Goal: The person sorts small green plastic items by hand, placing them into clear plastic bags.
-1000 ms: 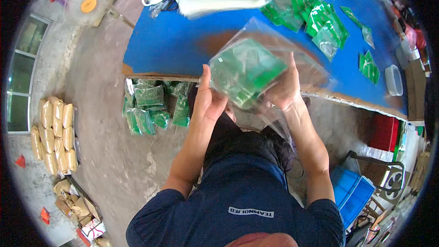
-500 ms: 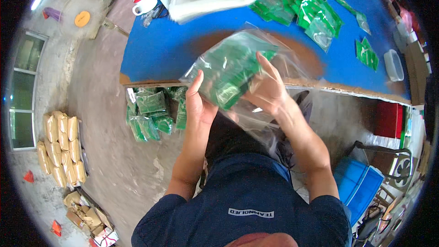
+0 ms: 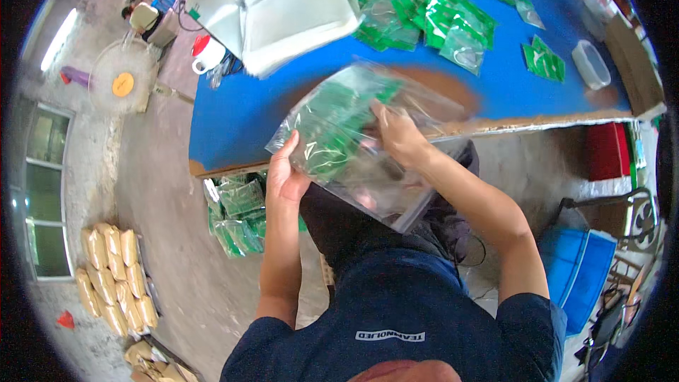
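Observation:
A large clear plastic bag (image 3: 385, 187) with green packets (image 3: 329, 124) inside is held up in front of me, over the table's near edge. My left hand (image 3: 286, 173) grips its left end, thumb on top and the other fingers hidden beneath. On the right, my right hand (image 3: 402, 136) is closed on the film, with the thumb side toward the green packets. The bag's loose, transparent part hangs down toward my lap below the right hand. Beyond the bag, a pile of small green packets (image 3: 424, 10) lies on the blue table (image 3: 233, 124).
A stack of clear bags (image 3: 297, 18) sits at the table's far left, near a white pot with a red lid (image 3: 210, 53). A clear plastic tub (image 3: 591, 65) stands at right. Filled green bags (image 3: 240, 201) lie below the table's left edge; a blue crate (image 3: 576, 269) is at lower right.
The bag has shifted slightly left and down in the picture, its loose end now spread lower. My right hand has moved left and closed more on the film. The whole view has turned.

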The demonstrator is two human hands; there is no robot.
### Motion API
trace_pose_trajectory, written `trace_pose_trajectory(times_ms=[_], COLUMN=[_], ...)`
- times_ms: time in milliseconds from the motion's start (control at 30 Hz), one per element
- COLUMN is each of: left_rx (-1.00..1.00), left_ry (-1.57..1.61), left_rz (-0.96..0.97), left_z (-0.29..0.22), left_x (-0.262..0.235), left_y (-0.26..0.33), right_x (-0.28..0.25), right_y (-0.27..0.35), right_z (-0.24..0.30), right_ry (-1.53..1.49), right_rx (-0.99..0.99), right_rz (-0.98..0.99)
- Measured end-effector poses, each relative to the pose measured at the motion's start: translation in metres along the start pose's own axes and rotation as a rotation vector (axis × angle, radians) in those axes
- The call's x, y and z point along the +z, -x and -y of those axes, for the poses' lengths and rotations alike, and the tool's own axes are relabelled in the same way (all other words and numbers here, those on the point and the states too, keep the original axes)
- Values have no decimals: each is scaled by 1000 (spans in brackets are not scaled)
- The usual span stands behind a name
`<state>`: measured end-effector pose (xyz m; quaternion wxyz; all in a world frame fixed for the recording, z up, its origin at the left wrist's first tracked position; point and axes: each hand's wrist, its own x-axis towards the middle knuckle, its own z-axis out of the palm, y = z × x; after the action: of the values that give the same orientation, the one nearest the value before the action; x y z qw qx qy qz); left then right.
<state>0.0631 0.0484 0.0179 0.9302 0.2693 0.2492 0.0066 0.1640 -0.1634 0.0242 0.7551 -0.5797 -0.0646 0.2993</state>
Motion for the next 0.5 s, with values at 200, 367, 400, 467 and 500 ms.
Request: trace_pose_trajectory(times_ms=[200,367,400,467,500], left_rx=[-66,108,248,797,1193], left_ry=[18,-47,-163,-441,-601], left_rz=[-32,-48,-118,-300,-422], left_z=[-11,-25,-22,-26,-30], left_x=[-13,-3,1,-15,-39], left_y=[-15,-3,-5,-20,-29], right_x=[3,12,-1,-5,3], right_y=[-10,-12,-25,-36,-38], right_z=[-11,4,-7,-29,-39], right_ry=[-147,-219,-279,-472,-664], right_rx=[255,191,200,277,367], right_rz=[59,138,231,217,204])
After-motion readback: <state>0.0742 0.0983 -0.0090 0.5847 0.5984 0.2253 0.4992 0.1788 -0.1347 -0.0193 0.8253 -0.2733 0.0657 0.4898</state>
